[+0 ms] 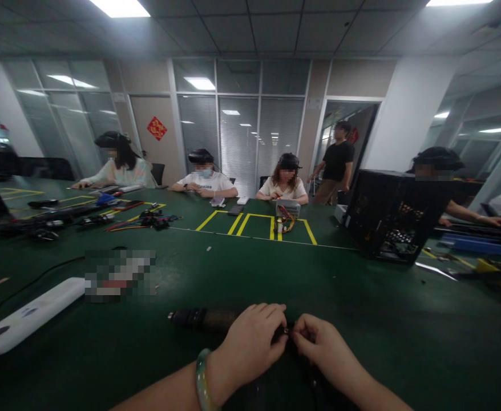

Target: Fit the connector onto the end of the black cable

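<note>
A dark cylindrical tool [218,320], like an electric screwdriver, lies across the green table with its metal tip to the left. My left hand [257,331], wearing a green bangle [202,379] at the wrist, is closed over the tool's right end, which the fingers hide. A tiny brassy round part [286,331] shows between its thumb and fingers. Right beside it, my right hand [316,339] is pinched shut; whatever sits between its fingertips is too small and dark to name. Below the hands, a dark cord-like shape is barely visible.
A white power strip [32,314] with a black cord lies left. Cables [148,220] are heaped behind it. A black computer case [387,217] stands right. Across the green table [242,268], several people in headsets sit working; coloured wires [288,217] lie before one person.
</note>
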A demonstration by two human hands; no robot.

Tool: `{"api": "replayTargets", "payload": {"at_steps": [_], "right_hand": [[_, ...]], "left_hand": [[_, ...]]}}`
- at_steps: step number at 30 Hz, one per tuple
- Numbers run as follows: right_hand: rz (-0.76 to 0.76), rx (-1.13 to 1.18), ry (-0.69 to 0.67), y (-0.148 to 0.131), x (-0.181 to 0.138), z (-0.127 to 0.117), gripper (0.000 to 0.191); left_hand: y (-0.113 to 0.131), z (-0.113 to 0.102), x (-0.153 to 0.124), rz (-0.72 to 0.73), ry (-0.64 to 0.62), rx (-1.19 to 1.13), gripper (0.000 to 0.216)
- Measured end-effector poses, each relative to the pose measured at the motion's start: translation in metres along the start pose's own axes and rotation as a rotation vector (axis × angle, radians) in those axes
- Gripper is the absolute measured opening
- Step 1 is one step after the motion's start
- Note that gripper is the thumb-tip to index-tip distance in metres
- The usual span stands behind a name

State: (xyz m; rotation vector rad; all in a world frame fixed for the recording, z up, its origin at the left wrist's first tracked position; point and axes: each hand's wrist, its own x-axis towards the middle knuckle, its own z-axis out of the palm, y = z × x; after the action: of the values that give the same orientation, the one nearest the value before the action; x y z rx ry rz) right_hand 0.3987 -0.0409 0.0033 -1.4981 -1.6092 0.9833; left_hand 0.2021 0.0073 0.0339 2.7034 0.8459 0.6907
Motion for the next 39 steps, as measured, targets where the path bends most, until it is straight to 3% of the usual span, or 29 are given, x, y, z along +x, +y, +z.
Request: {"api": "replayTargets", "payload": {"at_steps": [16,39], "right_hand": [[-0.058,-0.037,0.029,0.0026,0.0005,0.0005,0.007],[-0.005,-0.080,0.008,0.0036,0.0009,0.0003,0.010]], "left_hand": [[-0.0031,0.0029,0.0007,0.014,0.009,-0.004,0.005],[-0.0037,0.0034,0.0007,0.032,-0.024,0.030,0.009]]}}
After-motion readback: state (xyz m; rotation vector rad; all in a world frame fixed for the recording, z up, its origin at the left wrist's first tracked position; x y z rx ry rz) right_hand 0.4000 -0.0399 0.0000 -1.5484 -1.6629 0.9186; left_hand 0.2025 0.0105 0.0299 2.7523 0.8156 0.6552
